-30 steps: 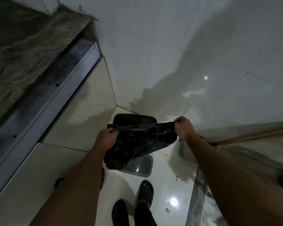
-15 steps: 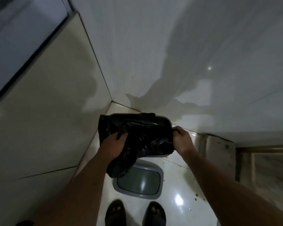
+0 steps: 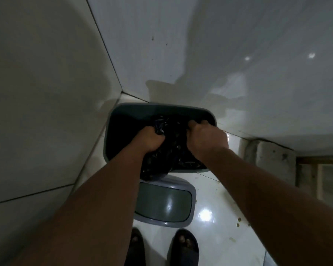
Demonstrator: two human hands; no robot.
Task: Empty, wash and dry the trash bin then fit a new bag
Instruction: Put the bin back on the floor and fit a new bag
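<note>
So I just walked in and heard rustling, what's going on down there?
A person is fitting a black bag into the grey trash bin in the tiled corner. The left hand and right hand both grip the plastic at the bin's mouth; it is not yet spread over the rim. The bin's lid lies on the floor by their feet.

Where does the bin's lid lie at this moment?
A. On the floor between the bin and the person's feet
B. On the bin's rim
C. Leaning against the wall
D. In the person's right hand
A: the grey lid lies flat on the floor tiles, just in front of the feet, while both hands grip the black bag in the open bin.
</note>
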